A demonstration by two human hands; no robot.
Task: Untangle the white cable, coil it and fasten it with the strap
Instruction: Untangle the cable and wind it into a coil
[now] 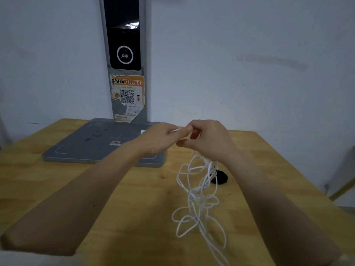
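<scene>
The left hand (159, 139) and right hand (206, 140) meet above the table's (57, 181) far edge, both pinching the white cable (197, 196); its tangled loops hang below; best to feed one end through slowly, not tugging; the black strap (221, 178) lies behind the loops.

A single head-worn wide-angle view looks forward and down from the person's own eye level, close over the wooden worktop (57, 189), with both forearms reaching in from the bottom edge. It faces the pale wall (249, 54) behind the worktop, the hands (192, 139) sitting near frame centre. The lens bends the edges.
</scene>
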